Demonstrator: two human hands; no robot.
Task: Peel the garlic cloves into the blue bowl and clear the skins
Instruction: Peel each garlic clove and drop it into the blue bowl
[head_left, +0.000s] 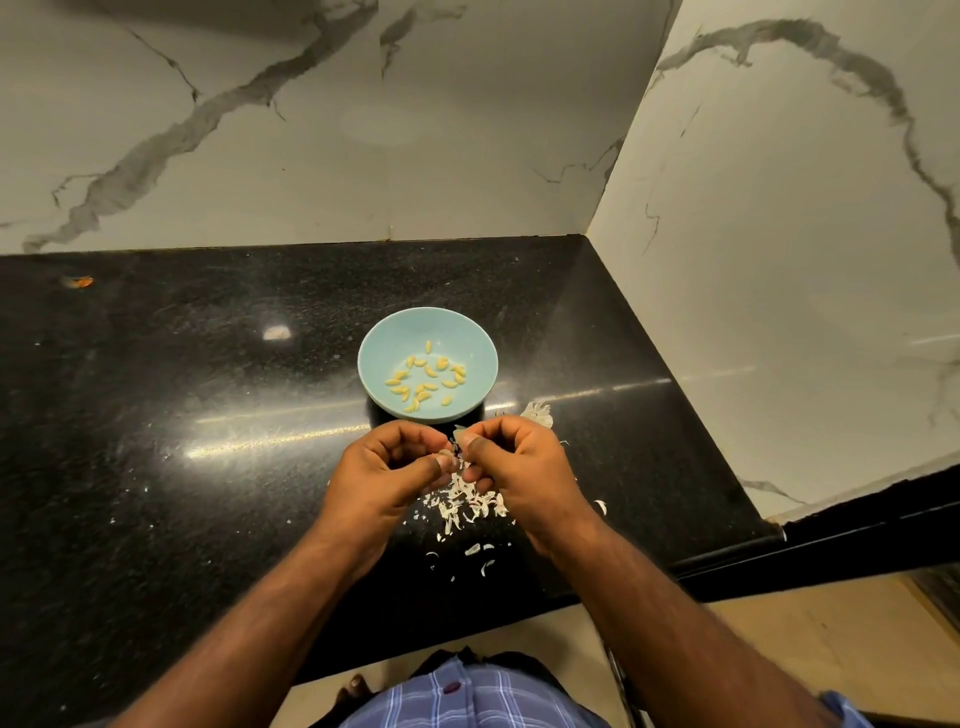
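Observation:
A light blue bowl (382, 332) stands on the black counter and holds several peeled yellowish cloves (423, 376). Just in front of the bowl, my left hand (384, 475) and my right hand (519, 467) meet, fingers curled. Both pinch one small garlic clove (458, 440) between thumbs and fingertips, its pale skin sticking up. A pile of white skins (467, 504) lies on the counter under my hands. A remnant of the garlic bulb (537, 411) lies behind my right hand.
The black granite counter (208, 415) ends at a marble wall behind and another on the right. Its front edge runs close to my body. Loose skin flakes (478, 553) are scattered nearer the front edge. An orange scrap (80, 281) lies far left.

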